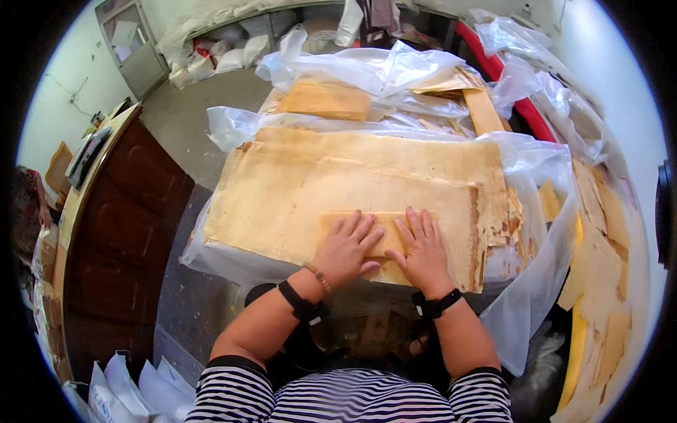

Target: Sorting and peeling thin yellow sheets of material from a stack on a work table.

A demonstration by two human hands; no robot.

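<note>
My left hand (347, 248) and my right hand (422, 248) lie flat, fingers spread, side by side on a small yellowish-tan sheet (384, 220). That small sheet rests on the near edge of a big stack of thin tan sheets (338, 190), which sits on clear plastic film (536, 282). Both palms press down on the small sheet; neither hand grips anything. Each wrist has a black band.
A smaller pile of tan sheets (326, 99) lies farther back among crumpled clear plastic (367, 67). Broken sheet scraps (599, 247) lie at the right. A dark wooden cabinet (120, 225) stands at the left. White sacks (127, 388) sit at the lower left.
</note>
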